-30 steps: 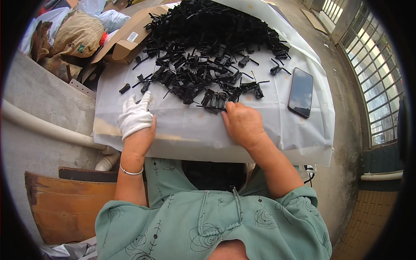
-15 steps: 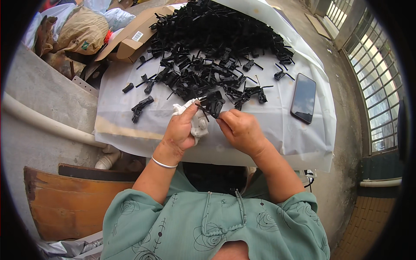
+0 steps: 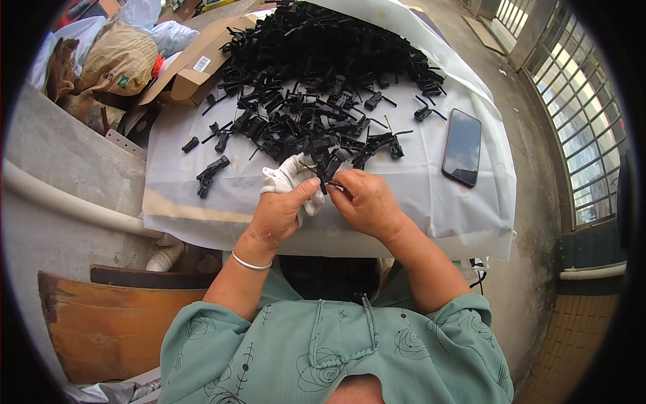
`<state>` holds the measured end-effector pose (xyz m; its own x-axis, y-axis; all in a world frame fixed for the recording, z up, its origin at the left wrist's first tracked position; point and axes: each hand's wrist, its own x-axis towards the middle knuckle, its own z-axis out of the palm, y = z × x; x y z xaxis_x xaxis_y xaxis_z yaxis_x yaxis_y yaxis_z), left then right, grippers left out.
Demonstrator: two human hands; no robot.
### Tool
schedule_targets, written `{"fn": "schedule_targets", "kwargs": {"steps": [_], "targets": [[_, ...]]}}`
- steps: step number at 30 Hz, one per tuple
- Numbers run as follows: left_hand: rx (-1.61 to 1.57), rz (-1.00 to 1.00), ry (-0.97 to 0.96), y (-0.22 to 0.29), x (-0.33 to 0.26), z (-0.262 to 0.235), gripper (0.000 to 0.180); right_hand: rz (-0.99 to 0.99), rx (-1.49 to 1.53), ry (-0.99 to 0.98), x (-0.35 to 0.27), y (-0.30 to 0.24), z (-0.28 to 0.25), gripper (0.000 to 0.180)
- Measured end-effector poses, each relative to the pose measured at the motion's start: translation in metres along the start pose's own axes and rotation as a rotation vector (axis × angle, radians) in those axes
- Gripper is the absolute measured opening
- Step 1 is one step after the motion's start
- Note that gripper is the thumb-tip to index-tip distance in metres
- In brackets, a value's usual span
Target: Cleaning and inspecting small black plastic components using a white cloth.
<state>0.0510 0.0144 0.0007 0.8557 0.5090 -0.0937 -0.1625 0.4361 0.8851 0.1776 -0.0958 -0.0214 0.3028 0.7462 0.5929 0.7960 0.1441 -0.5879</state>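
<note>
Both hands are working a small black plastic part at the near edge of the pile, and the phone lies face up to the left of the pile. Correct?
Not quite. In the head view the phone lies to the right of the pile, not the left. Both the left hand and right hand do hold a small black plastic part.

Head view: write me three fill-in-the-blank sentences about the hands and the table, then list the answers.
1. The left hand clutches a crumpled ____ cloth.
2. The dark phone lies to the person's ____ of the black plastic parts.
3. Both hands meet over a small ____ part at the sheet's near edge.

Answers: white; right; black
</note>
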Motion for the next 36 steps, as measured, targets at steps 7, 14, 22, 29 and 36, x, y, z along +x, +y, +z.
{"fn": "schedule_targets", "kwargs": {"steps": [7,14,22,29,36], "targets": [[0.403,0.121,0.173,0.007,-0.015,-0.008,0.014,0.135,-0.337,0.012,0.004,-0.008,-0.02,0.009],[-0.236,-0.178,0.158,0.001,-0.013,0.004,0.017,-0.08,0.085,-0.2,0.003,-0.016,-0.013,0.011],[0.019,0.064,0.05,-0.005,-0.008,0.002,0.028,0.017,0.026,-0.159,0.002,-0.023,-0.014,0.019],[0.243,0.107,0.003,-0.012,-0.019,0.003,0.026,0.05,0.139,0.071,0.001,-0.021,-0.002,0.021],[0.368,0.2,-0.052,-0.012,-0.02,0.008,0.031,0.492,0.648,-0.209,0.01,-0.014,-0.013,0.023]]}}
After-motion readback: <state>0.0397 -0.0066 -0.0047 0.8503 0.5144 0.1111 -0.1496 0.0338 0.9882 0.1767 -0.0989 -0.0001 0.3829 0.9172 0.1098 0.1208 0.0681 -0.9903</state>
